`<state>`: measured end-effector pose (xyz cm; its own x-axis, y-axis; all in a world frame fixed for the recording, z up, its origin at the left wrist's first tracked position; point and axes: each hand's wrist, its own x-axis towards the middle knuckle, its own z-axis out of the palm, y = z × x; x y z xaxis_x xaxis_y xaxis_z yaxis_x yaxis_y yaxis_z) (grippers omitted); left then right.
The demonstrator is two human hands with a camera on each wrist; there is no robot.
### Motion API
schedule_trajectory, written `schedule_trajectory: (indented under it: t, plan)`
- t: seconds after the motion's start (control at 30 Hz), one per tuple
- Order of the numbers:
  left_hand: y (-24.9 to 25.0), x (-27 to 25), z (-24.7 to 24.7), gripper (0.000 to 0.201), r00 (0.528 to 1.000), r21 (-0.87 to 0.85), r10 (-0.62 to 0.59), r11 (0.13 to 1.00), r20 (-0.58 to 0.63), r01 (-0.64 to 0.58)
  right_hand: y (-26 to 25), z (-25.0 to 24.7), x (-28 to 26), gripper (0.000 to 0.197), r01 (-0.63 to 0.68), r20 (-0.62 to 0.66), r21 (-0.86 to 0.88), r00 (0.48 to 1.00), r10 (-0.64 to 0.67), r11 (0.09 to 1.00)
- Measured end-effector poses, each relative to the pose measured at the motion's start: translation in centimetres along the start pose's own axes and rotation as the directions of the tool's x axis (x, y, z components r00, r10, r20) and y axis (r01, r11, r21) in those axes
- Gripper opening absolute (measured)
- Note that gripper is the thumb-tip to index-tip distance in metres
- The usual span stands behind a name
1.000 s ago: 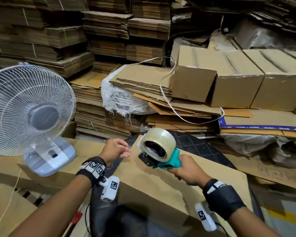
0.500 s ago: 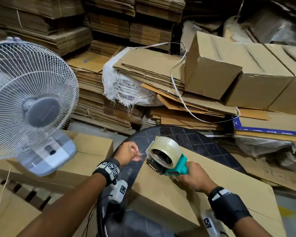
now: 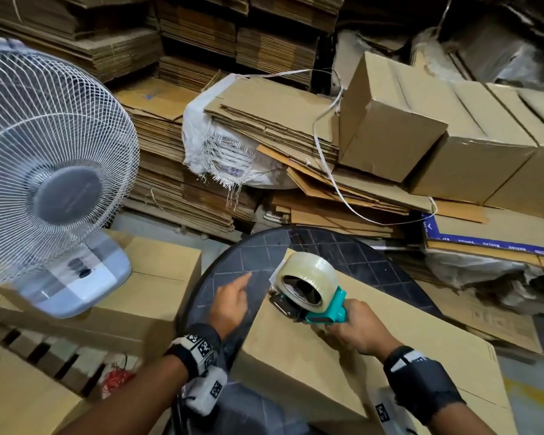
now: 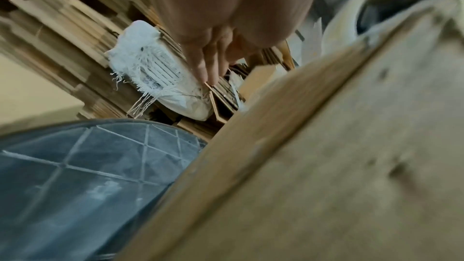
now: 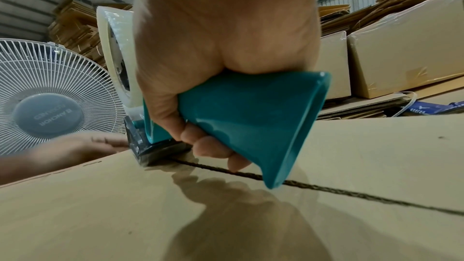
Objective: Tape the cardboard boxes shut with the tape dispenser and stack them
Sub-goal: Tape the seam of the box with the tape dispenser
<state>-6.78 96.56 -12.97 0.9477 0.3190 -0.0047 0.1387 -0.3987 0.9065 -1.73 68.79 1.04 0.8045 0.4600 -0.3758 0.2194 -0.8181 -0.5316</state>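
A closed cardboard box (image 3: 311, 362) lies on a round black table (image 3: 242, 262). My right hand (image 3: 355, 332) grips the teal handle of the tape dispenser (image 3: 324, 312), which carries a clear tape roll (image 3: 308, 277). The dispenser's front (image 5: 145, 150) rests on the box top at its left end, over the seam (image 5: 339, 190) between the flaps. My left hand (image 3: 233, 304) is beside the box's left end above the table, fingers (image 4: 206, 66) straight and holding nothing. The box wall (image 4: 326, 166) fills the right of the left wrist view.
A white table fan (image 3: 51, 183) stands on a box (image 3: 161, 287) to the left. Several closed boxes (image 3: 390, 127) sit in a row at the back right on flat cardboard. Bundles of flattened cartons (image 3: 264, 114) and a white sack (image 3: 208, 146) fill the back.
The dispenser came down from the air onto the box's left end. My left hand let go of the tape end and dropped beside the box, its fingers straightening.
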Motion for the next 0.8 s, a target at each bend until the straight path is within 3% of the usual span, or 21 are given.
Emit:
schedule_trajectory:
  t: [0.1,0.2,0.27,0.37,0.47,0.67,0.8]
  plan:
    - [2.5,-1.1,1.0,0.037,0.999,-0.299,0.019,0.954,0.048,-0.003,0.2,0.0,0.1,0.016,0.013,-0.017,-0.04,1.0,-0.014,0.999]
    - [3.2,-2.5,2.3,0.05,0.983,-0.421,-0.056,0.898,0.175,0.126,0.1,-0.1,0.1,0.02,0.023,-0.022,-0.072,0.999,-0.024,0.997]
    - [3.1,-3.0,2.6,0.061,0.967,-0.399,-0.122,0.894,0.225,0.206,0.1,0.0,0.3,0.023,0.031,-0.026,-0.106,0.999,-0.034,0.994]
    - [3.5,-2.8,2.3,0.043,0.958,-0.398,-0.175,0.881,0.228,0.256,0.2,0.1,0.5,0.023,0.037,-0.032,-0.157,0.999,-0.042,0.987]
    - [3.8,-2.7,2.2,0.037,0.95,-0.381,-0.227,0.876,0.213,0.295,0.3,0.2,0.7,0.038,0.049,-0.041,-0.165,0.998,-0.056,0.985]
    - [4.9,-2.9,1.7,0.031,0.955,-0.328,-0.175,0.911,0.239,0.249,1.1,0.7,0.1,0.038,0.076,-0.042,-0.147,0.996,-0.083,0.986]
    - [6.3,-3.1,1.4,0.034,0.944,-0.353,-0.192,0.892,0.268,0.281,2.5,-0.2,-0.9,0.028,0.06,-0.039,-0.198,0.997,-0.069,0.978]
